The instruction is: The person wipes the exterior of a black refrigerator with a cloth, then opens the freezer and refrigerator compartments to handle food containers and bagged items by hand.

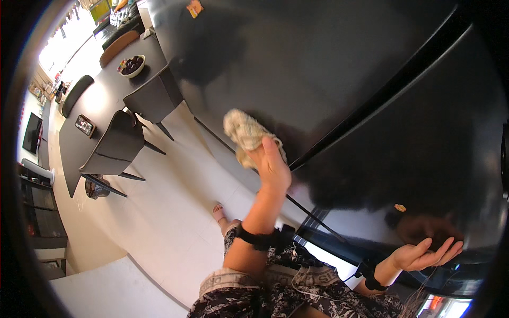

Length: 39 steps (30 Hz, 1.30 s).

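My left hand is shut on a bunched, pale checked cloth, which lies against or very close to a glossy black panel, seemingly a refrigerator door. Part of the cloth hides my fingers. On the right, my right hand holds nothing; its fingers are apart and slightly curled, beside a second black panel that mirrors it. Whether it touches that panel, I cannot tell. A long dark recess runs between the panels. One small sticker or magnet is on the first panel, another on the second.
To the left stands a dark dining table bearing a bowl of dark round fruit and a small framed item. Chairs surround it. Below is a pale floor, with my sandalled foot on it.
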{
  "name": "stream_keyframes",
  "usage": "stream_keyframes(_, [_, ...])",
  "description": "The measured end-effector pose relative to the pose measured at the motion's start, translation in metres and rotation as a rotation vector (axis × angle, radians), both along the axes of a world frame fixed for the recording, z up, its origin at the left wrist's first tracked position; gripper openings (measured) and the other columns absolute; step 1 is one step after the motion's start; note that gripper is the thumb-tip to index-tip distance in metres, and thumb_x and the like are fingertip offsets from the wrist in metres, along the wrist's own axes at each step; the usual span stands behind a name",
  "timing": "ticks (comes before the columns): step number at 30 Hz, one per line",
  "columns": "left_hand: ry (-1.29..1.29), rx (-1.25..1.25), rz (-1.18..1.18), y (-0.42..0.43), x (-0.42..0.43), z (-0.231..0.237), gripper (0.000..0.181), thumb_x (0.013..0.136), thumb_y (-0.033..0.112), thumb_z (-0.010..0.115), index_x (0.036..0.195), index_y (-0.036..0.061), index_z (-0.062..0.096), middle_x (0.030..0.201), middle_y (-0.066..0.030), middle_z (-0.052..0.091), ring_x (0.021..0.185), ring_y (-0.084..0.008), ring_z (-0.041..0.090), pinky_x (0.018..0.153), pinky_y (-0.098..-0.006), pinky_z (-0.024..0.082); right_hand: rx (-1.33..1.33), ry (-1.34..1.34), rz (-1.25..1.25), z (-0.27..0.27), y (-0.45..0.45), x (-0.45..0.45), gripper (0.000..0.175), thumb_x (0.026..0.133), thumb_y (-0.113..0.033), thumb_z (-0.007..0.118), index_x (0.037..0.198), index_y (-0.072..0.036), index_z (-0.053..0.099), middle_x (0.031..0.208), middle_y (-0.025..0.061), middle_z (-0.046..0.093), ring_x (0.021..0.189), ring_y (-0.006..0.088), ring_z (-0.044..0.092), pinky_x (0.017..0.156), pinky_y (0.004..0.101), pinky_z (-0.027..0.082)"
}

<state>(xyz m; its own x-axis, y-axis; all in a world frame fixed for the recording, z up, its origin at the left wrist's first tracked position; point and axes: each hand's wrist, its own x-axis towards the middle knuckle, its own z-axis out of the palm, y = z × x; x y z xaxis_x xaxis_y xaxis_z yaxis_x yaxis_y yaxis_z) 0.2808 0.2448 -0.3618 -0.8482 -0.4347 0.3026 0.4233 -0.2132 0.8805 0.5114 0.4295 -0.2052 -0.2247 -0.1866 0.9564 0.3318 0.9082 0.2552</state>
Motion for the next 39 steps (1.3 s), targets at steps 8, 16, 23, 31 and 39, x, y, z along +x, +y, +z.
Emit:
stream_keyframes(8, [0.121,0.176,0.053,-0.090,-0.131,-0.003,0.056,0.098,0.037,0.038,0.138,-0.0011,0.030,0.138,-0.0109,0.037,0.126,-0.0201,0.035,0.106,-0.0306,0.025,-0.021,0.009,-0.018,-0.006,0.003,-0.003,0.037,0.094,-0.011,0.042,0.127,0.005,0.045,0.142,0.0198,0.031,0.132,0.0342,0.031,0.102,0.0429,0.041])
stream_keyframes(16, [-0.371,0.400,0.136,-0.075,-0.115,-0.130,0.062,0.094,0.052,0.036,0.135,0.0050,0.039,0.132,-0.0099,0.044,0.120,-0.0234,0.043,0.102,-0.0353,0.034,-0.064,0.010,0.000,-0.007,0.012,0.002,0.039,0.093,-0.012,0.041,0.128,0.004,0.044,0.142,0.0189,0.031,0.132,0.0336,0.031,0.103,0.0420,0.039])
stream_keyframes(23, [-0.670,0.614,-0.059,0.008,0.005,-0.169,0.060,0.094,0.050,0.038,0.134,0.0052,0.039,0.131,-0.0085,0.046,0.118,-0.0208,0.043,0.100,-0.0326,0.033,0.004,0.042,-0.028,-0.002,0.004,-0.003,0.038,0.091,-0.013,0.045,0.125,0.005,0.048,0.139,0.0173,0.036,0.135,0.0329,0.026,0.110,0.0438,0.027])
stream_keyframes(31, [-0.173,-0.093,-0.274,0.008,0.049,-0.064,0.066,0.098,0.040,0.031,0.142,-0.0048,0.010,0.150,-0.0172,0.011,0.139,-0.0255,0.010,0.111,-0.0338,0.007,0.055,0.014,-0.090,0.002,0.002,0.002,0.037,0.093,-0.015,0.045,0.125,0.002,0.049,0.141,0.0162,0.036,0.135,0.0322,0.026,0.110,0.0447,0.025])
stream_keyframes(39, [0.300,-0.512,0.065,-0.072,-0.063,0.027,0.061,0.094,0.052,0.033,0.122,0.0001,0.049,0.141,-0.0224,0.031,0.135,-0.0410,0.016,0.110,-0.0482,0.006,0.010,0.016,-0.067,-0.003,0.004,0.001,0.037,0.093,-0.015,0.044,0.125,0.003,0.048,0.140,0.0169,0.034,0.135,0.0326,0.025,0.110,0.0457,0.027])
